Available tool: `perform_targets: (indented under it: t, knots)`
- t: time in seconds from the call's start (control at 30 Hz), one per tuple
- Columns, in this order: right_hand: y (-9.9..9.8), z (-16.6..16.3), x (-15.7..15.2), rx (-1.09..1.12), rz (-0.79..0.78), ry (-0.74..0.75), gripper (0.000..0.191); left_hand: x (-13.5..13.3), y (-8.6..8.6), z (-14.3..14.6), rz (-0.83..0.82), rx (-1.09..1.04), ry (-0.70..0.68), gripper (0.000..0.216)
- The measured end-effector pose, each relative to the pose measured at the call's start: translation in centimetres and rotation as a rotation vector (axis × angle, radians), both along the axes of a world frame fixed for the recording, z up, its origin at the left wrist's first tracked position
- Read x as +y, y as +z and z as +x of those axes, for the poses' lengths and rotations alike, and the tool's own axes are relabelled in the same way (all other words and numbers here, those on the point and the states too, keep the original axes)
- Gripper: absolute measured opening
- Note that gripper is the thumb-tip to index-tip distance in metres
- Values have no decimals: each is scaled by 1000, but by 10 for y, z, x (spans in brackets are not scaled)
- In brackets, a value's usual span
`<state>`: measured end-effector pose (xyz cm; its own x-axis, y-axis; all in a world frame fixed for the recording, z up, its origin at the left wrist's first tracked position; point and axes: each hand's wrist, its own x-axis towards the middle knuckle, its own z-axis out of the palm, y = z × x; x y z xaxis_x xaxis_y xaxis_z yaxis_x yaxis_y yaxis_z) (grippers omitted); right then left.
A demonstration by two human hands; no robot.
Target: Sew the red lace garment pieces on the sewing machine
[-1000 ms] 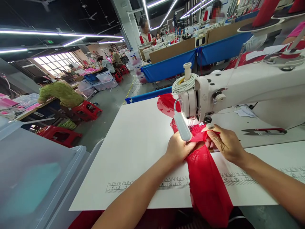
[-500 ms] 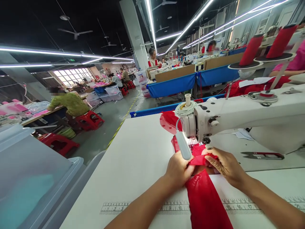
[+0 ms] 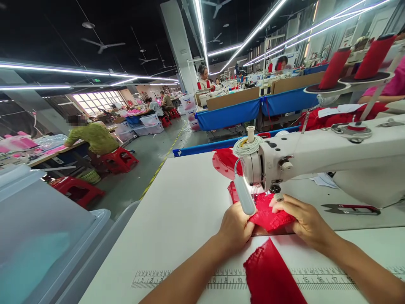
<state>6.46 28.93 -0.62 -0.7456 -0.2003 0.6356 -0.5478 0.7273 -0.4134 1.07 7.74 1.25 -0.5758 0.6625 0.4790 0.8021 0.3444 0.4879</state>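
Plainly, the head view shows both hands at work beneath the white sewing machine point(image 3: 316, 147), whose base is set into the right part of the white table point(image 3: 177, 219). The piece being handled, red lace point(image 3: 268, 219), lies spread below the machine's head, in from the table's left edge. The left hand point(image 3: 236, 226) has its fingers curled and seems to pinch the lace's left margin, though a small lamp point(image 3: 244, 196) partly hides the tips. The right hand point(image 3: 305, 221) is loosely bent, its fingertips resting on the lace; I cannot tell whether the thumb grips from below. A red strip point(image 3: 272, 274), its lacy end just nearer than the hands, crosses the printed scale point(image 3: 226, 282) and runs out of sight toward the near edge. Beyond the lace, by the far edge, lies a sheer red piece point(image 3: 225, 162); snips point(image 3: 351, 209) rest right of the right hand. I judge the step in hand as smoothing and lining up the lace for stitching; the next move would call for flat, even layers, light guiding pressure, and fingertips clear of the needle, which I cannot make out.
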Motion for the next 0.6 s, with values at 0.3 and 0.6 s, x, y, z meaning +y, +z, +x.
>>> perform_targets:
  t: [0.3,0.6]
  knots:
    - [3,2,-2,-94,-66,136,38,-2,-1,3,-158,232,42,21]
    - [-4,5,-3,-89,60,84,33,2,-12,7,-253,584,78,21]
